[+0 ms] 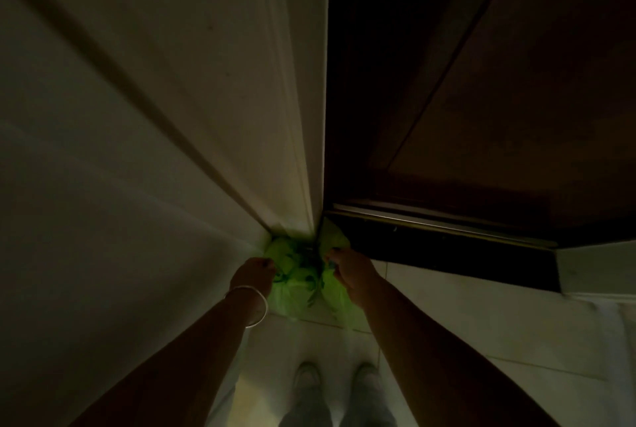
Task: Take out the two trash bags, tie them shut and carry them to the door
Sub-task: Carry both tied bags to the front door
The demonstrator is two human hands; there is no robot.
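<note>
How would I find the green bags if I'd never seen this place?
Look where the pale wall meets the dark door, down on the floor. The green bags sit in that corner, between the left hand and right hand. Nothing else here is bright green.

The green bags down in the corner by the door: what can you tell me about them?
The green bags look like thin, crinkled, bright green plastic, bunched at the top, two bundles side by side. They sit low on the pale tiled floor, in the corner where the white wall meets the dark wooden door. The left hand and right hand each touch a bag's top. Dim light hides any knots.
</note>
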